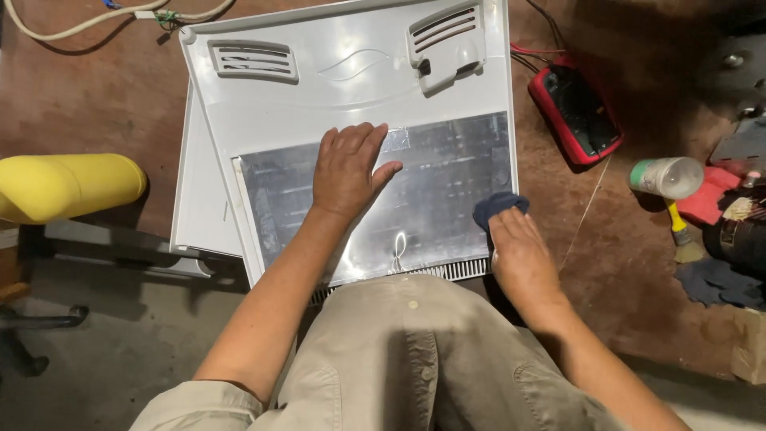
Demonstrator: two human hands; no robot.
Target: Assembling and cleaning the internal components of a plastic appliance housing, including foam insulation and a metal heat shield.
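A white plastic panel (335, 88) with two vent grilles lies flat on the floor in front of my knees. Its near half is covered by a shiny foil sheet (447, 183). My left hand (348, 169) rests flat on the foil with fingers spread, holding nothing. My right hand (519, 251) presses a dark blue cloth (496, 206) against the panel's right edge, near the foil's lower right corner. A ribbed strip runs along the panel's near edge, partly hidden by my leg.
A red handheld meter (576, 110) with wires lies right of the panel. Farther right are a white-and-green bottle (667, 176), a yellow-handled brush (683, 235) and dark parts. A yellow padded stool (68, 186) stands at left. A cable (88, 24) runs along the top left.
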